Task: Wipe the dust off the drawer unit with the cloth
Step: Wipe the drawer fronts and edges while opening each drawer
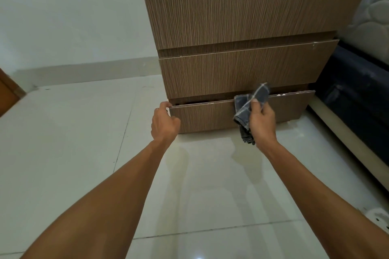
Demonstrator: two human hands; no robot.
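A tall wood-grain drawer unit (242,12) stands on the tiled floor ahead of me. Its bottom drawer (206,116) is pulled out a little, and a dark gap shows above its front. My left hand (164,122) grips the top left corner of that drawer front. My right hand (262,121) holds a crumpled grey cloth (250,102) with thin white lines against the drawer's top edge, right of centre. Part of the cloth hangs down below my palm. The drawer above, the middle drawer (242,71), also juts out slightly.
A dark bed base (355,94) with a white quilted mattress (370,8) stands close on the unit's right. Pale glossy floor tiles (84,132) stretch to the left and toward me. A white wall (69,17) runs behind, and a brown door corner (8,92) shows at far left.
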